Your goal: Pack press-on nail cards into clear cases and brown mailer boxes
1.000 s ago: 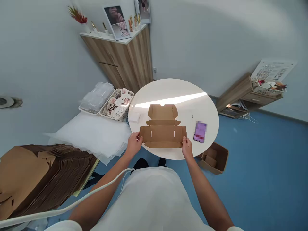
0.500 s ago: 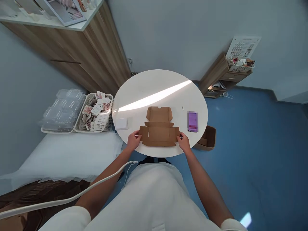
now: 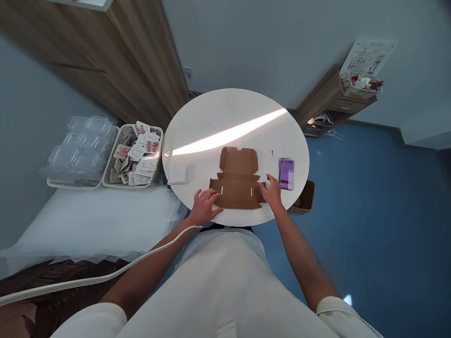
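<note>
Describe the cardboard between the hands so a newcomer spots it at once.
Find the white table; toward its near edge, the left hand and right hand are at either end of a flat cardboard blank. Its brown color, flaps and two pale slots set it apart from the purple phone and white packet.

A small packing room, it seems — a flat brown carton blank [image 3: 237, 193] on the round table [image 3: 211, 110], clear plastic cases [image 3: 84, 145] and a basket [image 3: 158, 162] of printed cards [image 3: 143, 149] at left, translucent sheets [image 3: 102, 218] stacked near left.
</note>
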### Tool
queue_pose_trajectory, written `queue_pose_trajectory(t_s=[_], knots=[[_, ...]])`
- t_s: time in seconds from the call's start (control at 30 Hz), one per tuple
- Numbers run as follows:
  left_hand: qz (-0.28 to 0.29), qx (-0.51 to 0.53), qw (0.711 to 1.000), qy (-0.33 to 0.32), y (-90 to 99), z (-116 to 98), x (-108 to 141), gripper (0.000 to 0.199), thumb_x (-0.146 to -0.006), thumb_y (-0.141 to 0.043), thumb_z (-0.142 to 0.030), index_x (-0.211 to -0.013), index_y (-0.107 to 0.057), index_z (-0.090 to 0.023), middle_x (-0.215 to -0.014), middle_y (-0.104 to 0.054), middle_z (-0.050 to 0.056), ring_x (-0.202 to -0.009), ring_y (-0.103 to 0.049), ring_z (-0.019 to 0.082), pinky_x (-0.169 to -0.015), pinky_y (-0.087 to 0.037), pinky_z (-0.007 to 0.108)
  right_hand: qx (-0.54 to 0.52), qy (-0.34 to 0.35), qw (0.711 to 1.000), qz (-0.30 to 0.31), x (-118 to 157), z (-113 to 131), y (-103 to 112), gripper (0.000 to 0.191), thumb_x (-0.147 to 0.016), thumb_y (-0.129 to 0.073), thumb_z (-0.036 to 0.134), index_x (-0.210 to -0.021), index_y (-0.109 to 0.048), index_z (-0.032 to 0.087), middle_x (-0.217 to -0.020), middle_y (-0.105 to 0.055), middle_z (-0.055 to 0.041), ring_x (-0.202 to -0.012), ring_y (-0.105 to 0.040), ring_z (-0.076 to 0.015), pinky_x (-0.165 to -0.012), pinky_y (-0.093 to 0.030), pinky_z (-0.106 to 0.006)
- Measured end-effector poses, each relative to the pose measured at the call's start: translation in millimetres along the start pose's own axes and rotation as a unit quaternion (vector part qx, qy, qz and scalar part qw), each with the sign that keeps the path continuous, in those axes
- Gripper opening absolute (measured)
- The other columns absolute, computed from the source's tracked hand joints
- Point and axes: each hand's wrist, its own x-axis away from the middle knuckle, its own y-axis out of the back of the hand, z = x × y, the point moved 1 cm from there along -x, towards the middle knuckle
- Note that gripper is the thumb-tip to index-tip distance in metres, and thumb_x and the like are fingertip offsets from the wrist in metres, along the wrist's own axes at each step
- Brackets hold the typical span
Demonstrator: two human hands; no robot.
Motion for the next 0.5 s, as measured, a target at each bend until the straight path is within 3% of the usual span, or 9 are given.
queue_pose_trajectory(t_s=[0.13, 0.27, 0.37, 0.5], knots=[[0.094, -0.081, 0.991, -0.042, -17.7, -17, -5, 0.03, -0.071, -0.059, -0.023, -0.1, -0.056, -0.022, -0.098, -0.06, 0.008, -0.1, -0.051, 0.025, -0.1, -0.007, 0.057, -0.049, -0.059, 0.994, 0.077, -47, 15, -5, 0.05, -0.076, -0.044, 0.048, -0.114, -0.049, 0.016, -0.103, -0.06, -0.0089, -0.095, -0.053, -0.0189, -0.077, -0.039, -0.029], [0.116, -0.101, 0.988, -0.004, -36.8, -21, -11, 0.03, -0.073, -0.051, -0.016, -0.102, -0.056, -0.022, -0.096, -0.061, 0.009, -0.1, -0.052, 0.025, -0.101, -0.005, 0.055, -0.031, -0.063, 0.989, 0.127, -79, 14, -19, 0.033, -0.078, -0.039, 0.042, -0.08, -0.061, 0.018, -0.077, -0.063, -0.004, -0.072, -0.053, -0.0155, -0.062, -0.036, -0.025], [0.102, -0.088, 0.99, 0.03, -38.8, -23, -14, 0.042, -0.074, -0.047, -0.014, -0.115, -0.051, -0.022, -0.114, -0.055, 0.013, -0.118, -0.04, 0.028, -0.102, -0.002, 0.053, 0.008, -0.049, 0.99, 0.131, -87, 9, -28, 0.029, -0.077, -0.037, 0.034, -0.061, -0.055, 0.018, -0.058, -0.055, -0.0005, -0.058, -0.045, -0.0131, -0.054, -0.03, -0.024], [0.09, -0.091, 0.989, 0.078, -29.9, -21, -22, 0.067, -0.069, -0.053, -0.018, -0.132, -0.031, -0.018, -0.136, -0.034, 0.016, -0.131, -0.014, 0.032, -0.101, 0.002, 0.053, 0.027, -0.027, 0.991, 0.125, -88, 4, -34, 0.026, -0.076, -0.036, 0.031, -0.058, -0.05, 0.019, -0.053, -0.048, 0.0013, -0.055, -0.039, -0.0118, -0.052, -0.026, -0.023]])
